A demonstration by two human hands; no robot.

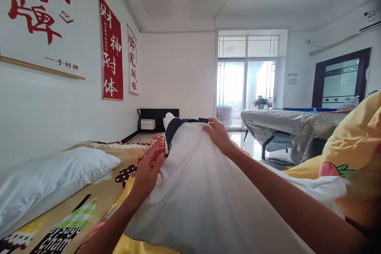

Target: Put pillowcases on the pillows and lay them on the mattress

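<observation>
A large white cloth (202,182) with a dark navy band (174,131) along its far edge stretches away from me in the middle of the view. It looks like a garment, though its exact kind does not show. My right hand (218,135) pinches the far right edge, close to a small dark strip (203,120). On the left side, my left hand (150,170) has its fingers bent around the cloth's edge; the fingertips are partly hidden. Beyond the navy band, a white end (169,117) of fabric sticks up.
A white pillow (59,178) lies at left on the patterned bedding (98,194). Red checked fabric (151,147) is beyond my left hand. To the right are yellow bedding (351,139), a covered table (268,121) and a chair (276,141).
</observation>
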